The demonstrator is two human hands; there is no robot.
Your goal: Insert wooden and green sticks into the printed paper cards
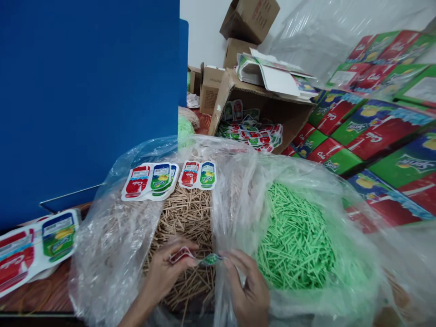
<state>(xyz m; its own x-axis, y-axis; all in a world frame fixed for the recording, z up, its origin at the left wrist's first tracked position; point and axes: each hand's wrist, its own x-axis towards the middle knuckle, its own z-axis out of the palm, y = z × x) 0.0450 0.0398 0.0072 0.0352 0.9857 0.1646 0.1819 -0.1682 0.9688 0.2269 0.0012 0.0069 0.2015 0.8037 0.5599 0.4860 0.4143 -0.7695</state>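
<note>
Both my hands pinch one small printed label strip (197, 258), red at its left end and green at its right. My left hand (166, 272) grips the red end, my right hand (247, 286) the green end. They hover over a clear plastic bag (112, 245) full of tan wooden sticks (190, 218). Beside it on the right lies a second clear bag of green sticks (296, 236). Two small stacks of red and green labels (151, 180) (198, 174) rest on the far edge of the tan sticks.
A blue partition (88, 100) stands at the left. More labels (34, 247) lie on the table at the far left. A tipped cardboard box (262, 109) holds labels behind. Printed red, green and blue cartons (374, 131) fill the right; brown boxes (250, 18) pile at the back.
</note>
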